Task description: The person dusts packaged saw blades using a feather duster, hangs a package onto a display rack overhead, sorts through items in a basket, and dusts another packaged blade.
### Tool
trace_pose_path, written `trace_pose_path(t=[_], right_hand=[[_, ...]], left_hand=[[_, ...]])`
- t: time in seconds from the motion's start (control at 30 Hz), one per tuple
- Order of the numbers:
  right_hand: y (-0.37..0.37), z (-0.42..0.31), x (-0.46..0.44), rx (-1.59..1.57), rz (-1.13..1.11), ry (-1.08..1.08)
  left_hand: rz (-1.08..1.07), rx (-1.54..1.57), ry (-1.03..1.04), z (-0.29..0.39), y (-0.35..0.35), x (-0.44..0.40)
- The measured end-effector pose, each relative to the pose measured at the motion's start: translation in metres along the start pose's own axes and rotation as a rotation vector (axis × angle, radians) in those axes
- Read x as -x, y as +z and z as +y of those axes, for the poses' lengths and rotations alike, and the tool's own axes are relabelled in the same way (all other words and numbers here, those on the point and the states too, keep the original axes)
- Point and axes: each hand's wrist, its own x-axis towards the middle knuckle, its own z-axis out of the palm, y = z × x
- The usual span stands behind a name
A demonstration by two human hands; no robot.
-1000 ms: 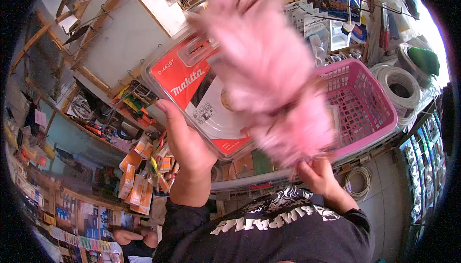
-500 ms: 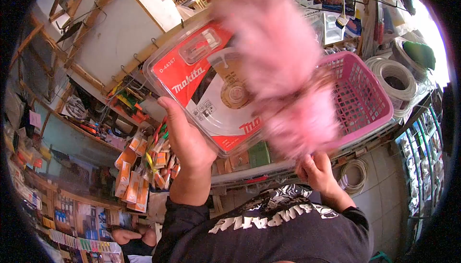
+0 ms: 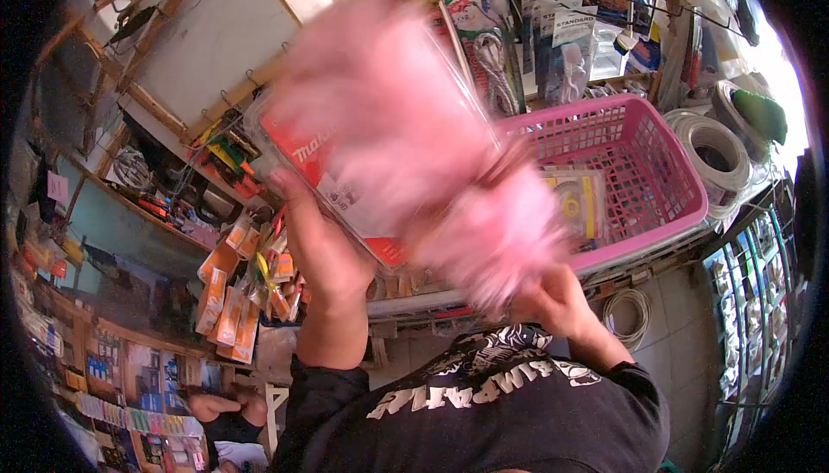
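My left hand grips the lower left edge of a Makita saw blade pack, a clear plastic case with a red and white card. In my right hand is the lower end of a fluffy pink duster, smeared by motion. The duster lies across the front of the pack and hides most of it, the blade included. Behind the duster, to the right, stands a pink plastic basket with a flat yellow and clear package inside.
Coils of white cable sit right of the basket. Packaged goods hang behind it. Orange boxes hang at the left. Another person's bare legs show at the lower left. A cable coil lies on the floor.
The duster has swept left over the pack, covering the blade that showed before. My right hand has shifted slightly left with it. The yellow package in the basket has come into view.
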Motion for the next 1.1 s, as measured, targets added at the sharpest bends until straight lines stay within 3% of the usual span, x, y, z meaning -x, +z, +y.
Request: trace_pose_path(t=[0.03,0.07,0.13,0.17,0.2,0.27,0.33,0.37,0.43,0.47,0.5,0.57,0.63,0.7,0.73,0.77,0.83,0.87,1.0,1.1], right_hand=[[-0.002,-0.007,0.0,-0.076,0.027,0.191],[-0.001,-0.012,-0.003,-0.025,-0.049,0.134],[-0.001,-0.02,-0.008,0.153,-0.214,0.013],[-0.001,-0.02,-0.009,0.282,-0.306,-0.048],[0.006,0.003,-0.014,0.163,-0.16,-0.294],[0.005,-0.003,-0.015,0.032,-0.066,-0.037],[0.006,-0.008,-0.017,-0.178,-0.078,0.14],[0.006,-0.01,-0.019,-0.047,-0.172,0.07],[0.004,-0.014,-0.023,0.216,-0.353,-0.067],[0.007,-0.003,-0.025,0.096,-0.292,-0.125],[0.008,-0.003,-0.024,0.009,-0.228,-0.043],[0.01,-0.005,-0.025,-0.16,-0.102,0.117],[0.011,-0.004,-0.026,-0.089,-0.188,0.066],[0.01,-0.003,-0.027,0.131,-0.333,-0.067],[0.016,0.006,-0.027,0.087,-0.203,-0.188],[0.015,0.006,-0.026,0.002,-0.156,-0.091],[0.013,0.005,-0.026,-0.16,-0.066,0.096],[0.018,0.003,-0.025,-0.34,-0.09,0.172],[0.024,0.017,-0.024,0.087,-0.22,-0.077],[0.022,0.003,-0.024,-0.181,-0.062,0.116]], left_hand=[[0.01,-0.003,0.0,0.001,-0.002,0.0],[-0.006,-0.069,0.035,0.001,0.0,0.001],[-0.05,-0.885,0.391,-0.01,-0.037,0.008],[-0.032,-0.905,0.39,-0.013,-0.046,0.01],[-0.014,-0.925,0.388,-0.012,-0.047,0.011],[0.093,-0.177,0.042,0.008,-0.002,0.002],[0.043,-0.127,0.059,0.006,-0.006,0.001],[0.077,-0.161,0.05,0.007,-0.009,0.002],[-0.298,-0.999,-0.074,0.039,-0.107,0.014],[-0.29,-0.985,-0.079,0.039,-0.107,0.014],[-0.282,-0.971,-0.084,0.039,-0.108,0.013],[0.126,-0.078,0.031,0.008,-0.013,-0.001],[0.034,-0.048,0.038,0.0,-0.034,-0.002],[0.009,0.047,-0.029,-0.03,-0.12,0.003],[0.01,0.053,-0.034,-0.029,-0.115,0.002],[0.011,0.06,-0.039,-0.028,-0.11,0.001],[0.039,-0.005,0.025,0.001,-0.024,-0.006],[-0.026,-0.023,0.051,0.002,-0.022,-0.006],[0.058,-0.081,0.029,0.001,-0.021,-0.005],[0.121,-0.128,0.01,0.0,-0.022,-0.004]])
